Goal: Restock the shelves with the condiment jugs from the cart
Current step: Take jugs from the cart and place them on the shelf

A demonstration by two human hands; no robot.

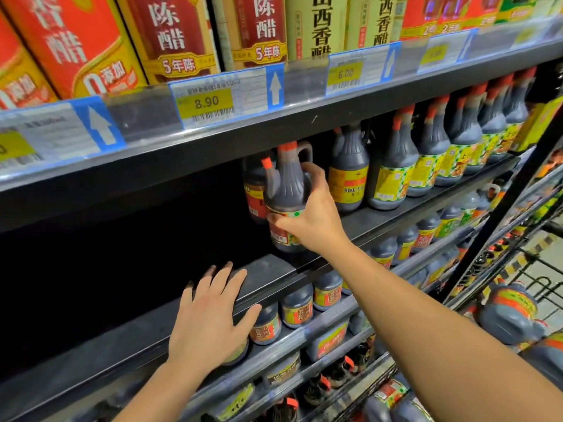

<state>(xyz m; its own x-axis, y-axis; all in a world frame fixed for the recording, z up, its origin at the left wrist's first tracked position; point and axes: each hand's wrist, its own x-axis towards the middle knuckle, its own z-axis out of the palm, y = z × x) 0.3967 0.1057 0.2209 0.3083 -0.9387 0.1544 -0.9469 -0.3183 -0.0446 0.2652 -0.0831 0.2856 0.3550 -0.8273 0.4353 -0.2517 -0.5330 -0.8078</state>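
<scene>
Jug placement at middle shelf: status of hands and stock

Right hand (310, 214) grasps a dark jug (286, 190) with an orange cap. The thumb presses the front of the label, and the fingers curl round the jug's right side, up to the handle. The jug stands upright at the front of the middle shelf (268, 275), under the upper shelf (304, 123). Whether its base touches the shelf board cannot be determined. A second jug (254, 193) with a red label stands just behind it, to the left.

Left hand (210, 318) is released: fingers straight and spread, palm down on the front edge of the middle shelf, grasping nothing. It lies below and left of the held jug, apart from it.

To the right of the held jug, a row of jugs (393, 169) with yellow and green labels fills the same shelf as far as the black post (502, 191). The shelf section to the left is dark, and its contents cannot be seen.

The upper shelf carries tall bottles (170, 35) with red and cream labels. A price tag (207, 102) on its rail reads 8.90. The shelf below holds squat dark bottles (297, 309). A wire cart (539, 269) at lower right holds spare jugs (511, 315) of the same dark colour.
</scene>
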